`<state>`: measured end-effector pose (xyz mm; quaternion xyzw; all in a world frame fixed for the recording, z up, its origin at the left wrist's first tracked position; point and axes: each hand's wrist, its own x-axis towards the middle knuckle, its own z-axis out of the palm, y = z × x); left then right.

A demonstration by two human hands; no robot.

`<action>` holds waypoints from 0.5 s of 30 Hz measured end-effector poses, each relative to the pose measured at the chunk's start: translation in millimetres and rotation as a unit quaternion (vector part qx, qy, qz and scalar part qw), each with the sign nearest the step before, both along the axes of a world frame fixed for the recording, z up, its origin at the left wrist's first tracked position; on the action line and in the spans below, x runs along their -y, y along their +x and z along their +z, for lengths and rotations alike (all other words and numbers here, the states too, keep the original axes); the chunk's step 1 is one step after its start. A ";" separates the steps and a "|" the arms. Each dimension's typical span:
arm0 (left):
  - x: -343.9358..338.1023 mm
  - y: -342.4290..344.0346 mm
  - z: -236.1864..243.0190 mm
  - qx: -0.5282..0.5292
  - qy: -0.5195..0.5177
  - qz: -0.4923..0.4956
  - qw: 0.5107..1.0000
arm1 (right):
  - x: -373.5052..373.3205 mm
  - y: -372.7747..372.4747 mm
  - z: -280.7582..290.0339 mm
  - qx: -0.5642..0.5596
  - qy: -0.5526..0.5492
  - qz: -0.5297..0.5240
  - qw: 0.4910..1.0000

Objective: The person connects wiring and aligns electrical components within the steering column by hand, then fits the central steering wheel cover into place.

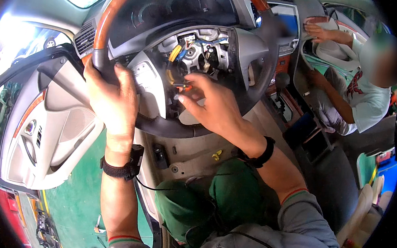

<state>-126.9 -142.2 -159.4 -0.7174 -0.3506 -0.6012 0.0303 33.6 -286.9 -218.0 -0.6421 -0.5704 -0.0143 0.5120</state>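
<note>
My left hand (113,98) is closed round the left side of the steering wheel (108,18), a rim of wood trim and dark leather. The wheel's centre cover is off, baring a metal hub (191,53) with bolts and coloured wires. A yellow-sleeved wire lead (174,54) hangs from the hub's left side. At its lower end is a small orange connector (187,87), pinched between the thumb and index finger of my right hand (215,107). My fingers partly hide that connector. A grey spoke cover (148,82) with buttons lies between my hands.
The driver's door (55,124) stands open at left over a green floor (78,198). Another person (369,84) sits at the passenger side, a hand near the dash. A gear lever (281,81) rises from the console. Small yellow pieces (216,155) lie on the floor mat.
</note>
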 end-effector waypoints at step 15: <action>4.3 1.8 -0.4 0.005 -0.015 0.021 1.000 | 24.3 -4.0 -16.1 -0.027 -0.003 0.059 0.998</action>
